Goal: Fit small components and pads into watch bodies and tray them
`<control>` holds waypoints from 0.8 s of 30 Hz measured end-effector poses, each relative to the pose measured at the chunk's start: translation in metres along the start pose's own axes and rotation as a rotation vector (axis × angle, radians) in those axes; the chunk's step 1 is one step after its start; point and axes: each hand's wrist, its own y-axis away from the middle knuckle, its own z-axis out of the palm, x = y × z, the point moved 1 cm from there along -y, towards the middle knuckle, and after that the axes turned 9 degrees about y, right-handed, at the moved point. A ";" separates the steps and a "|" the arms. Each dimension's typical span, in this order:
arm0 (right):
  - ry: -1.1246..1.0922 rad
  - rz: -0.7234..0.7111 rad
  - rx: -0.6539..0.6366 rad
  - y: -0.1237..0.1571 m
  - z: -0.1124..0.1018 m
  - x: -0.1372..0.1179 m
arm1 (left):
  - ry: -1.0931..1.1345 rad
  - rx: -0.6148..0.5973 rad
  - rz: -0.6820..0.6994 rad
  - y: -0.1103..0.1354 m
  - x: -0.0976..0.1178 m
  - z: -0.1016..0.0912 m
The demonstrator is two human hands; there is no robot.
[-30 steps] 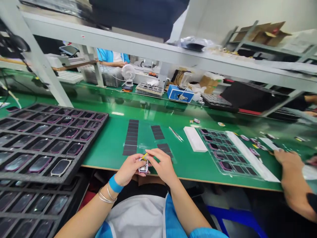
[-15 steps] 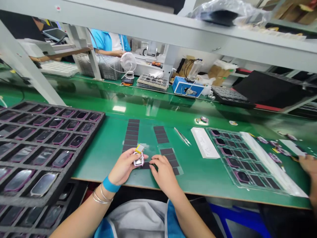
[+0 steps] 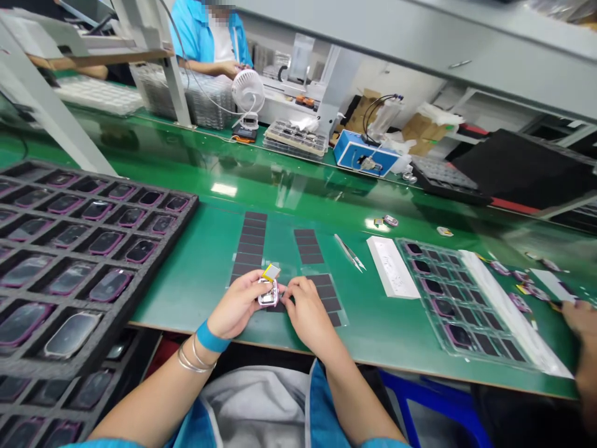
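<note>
My left hand [image 3: 237, 305] is closed around a small open watch case [image 3: 268, 298] with a pale purple rim, its inside facing up. A silver battery [image 3: 272, 272] with yellow tape stands out from the top of the case. Close against the case's right side, my right hand [image 3: 308, 314] has its thumb and fingers pinched together; whatever is between them is hidden. Sheets of black rectangular stickers [image 3: 250, 241] lie behind and beside the hands, one sheet [image 3: 329, 292] partly under my right hand. Tweezers [image 3: 349, 253] rest on the green bench further right.
A grey foam tray [image 3: 153, 274] of watch cases fills the left. Right of the tweezers are a white block [image 3: 392, 267] and a clear tray [image 3: 443, 348] of dark pieces. Loose watch parts [image 3: 517, 280] lie near another person's hand [image 3: 581, 320]. A fan [image 3: 248, 91] stands behind.
My right hand's fingers have drawn together and come up to the edge of the watch case. My left hand still holds the case. The camera view has tilted and shifted slightly.
</note>
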 end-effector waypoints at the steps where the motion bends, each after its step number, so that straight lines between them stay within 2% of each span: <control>1: 0.022 -0.045 0.022 0.003 0.002 0.001 | 0.003 0.001 0.002 0.000 0.000 0.000; 6: 0.017 -0.239 0.259 0.027 0.000 0.003 | -0.007 0.000 0.012 0.001 -0.001 -0.001; 8: -0.083 -0.245 0.361 0.035 -0.009 0.002 | -0.049 0.009 0.020 0.001 -0.001 0.000; 10: -0.256 -0.199 0.393 0.037 -0.019 -0.001 | -0.115 0.017 0.042 0.002 -0.002 0.001; 13: -0.568 -0.117 0.315 0.030 -0.025 -0.006 | -0.214 0.001 0.096 0.004 -0.005 0.004; 15: -0.701 -0.083 0.248 0.023 -0.024 -0.010 | -0.253 -0.010 0.106 0.007 -0.006 0.005; 20: -0.729 -0.014 0.142 0.015 -0.021 -0.017 | -0.316 -0.002 0.034 0.015 -0.009 0.006; 24: -0.744 0.007 0.021 0.016 -0.024 -0.019 | -0.342 -0.017 0.048 0.017 -0.010 0.005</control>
